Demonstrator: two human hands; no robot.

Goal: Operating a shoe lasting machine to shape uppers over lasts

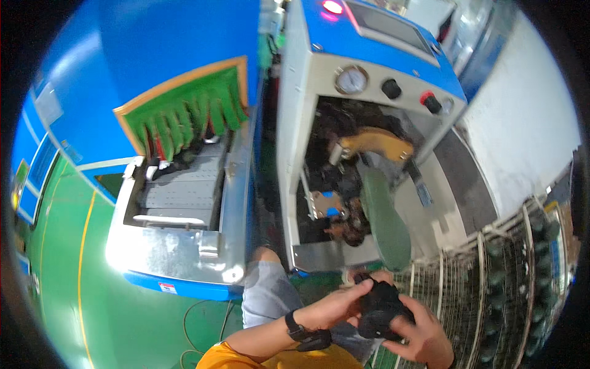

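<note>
Manual handling appears in hand: the left hand's [336,305] fingers hold a black item [379,309] in front of the blue-and-white machine [371,56], the blurred right hand's [424,335] grip cannot be told, and turning it calls for steady support.

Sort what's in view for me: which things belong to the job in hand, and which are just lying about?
Seems to belong:
black item, kind unclear, in the left grip with the right grip at its side
open-fronted machine ahead, judging by nearness

Seemingly just around:
cable on the floor
grey conveyor at left, untouched
wire rack at right, untouched
</note>
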